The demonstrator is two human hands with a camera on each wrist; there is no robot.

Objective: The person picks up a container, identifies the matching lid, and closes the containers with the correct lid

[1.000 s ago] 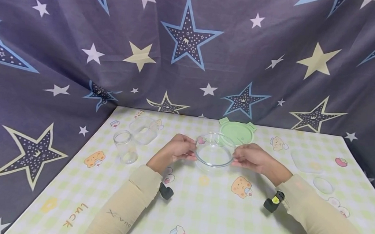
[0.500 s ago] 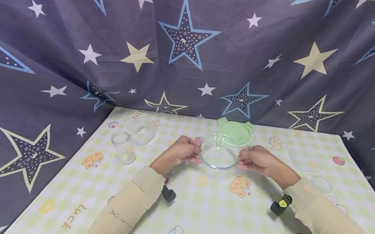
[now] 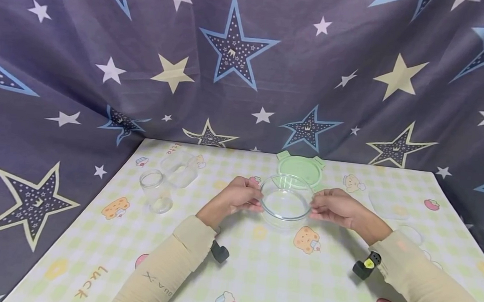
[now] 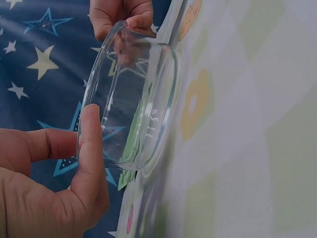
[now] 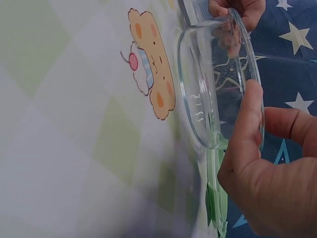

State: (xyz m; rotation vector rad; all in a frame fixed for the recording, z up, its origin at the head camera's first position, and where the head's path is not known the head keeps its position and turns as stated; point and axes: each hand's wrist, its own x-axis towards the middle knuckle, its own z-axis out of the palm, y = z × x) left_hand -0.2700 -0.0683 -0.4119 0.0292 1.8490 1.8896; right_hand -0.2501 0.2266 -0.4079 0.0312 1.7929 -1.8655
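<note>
A round clear glass bowl (image 3: 285,204) stands on the checked tablecloth (image 3: 258,266) near the table's middle. My left hand (image 3: 238,196) grips its left rim and my right hand (image 3: 335,208) grips its right rim, thumbs over the edge. In the left wrist view my left hand (image 4: 74,168) has its thumb on the bowl's (image 4: 133,104) rim, with the other hand at the far side. In the right wrist view my right hand (image 5: 257,168) pinches the bowl's (image 5: 213,84) rim. A green round lid (image 3: 300,166) with clip tabs lies just behind the bowl.
A small clear jar (image 3: 155,191) and a clear rectangular container (image 3: 179,168) stand at the left. Clear lids (image 3: 389,204) lie at the right. A star-patterned dark curtain (image 3: 240,61) hangs behind and to both sides of the table.
The bowl and both hands have shifted slightly to the right and toward me, while the bowl has come down onto the cloth.
</note>
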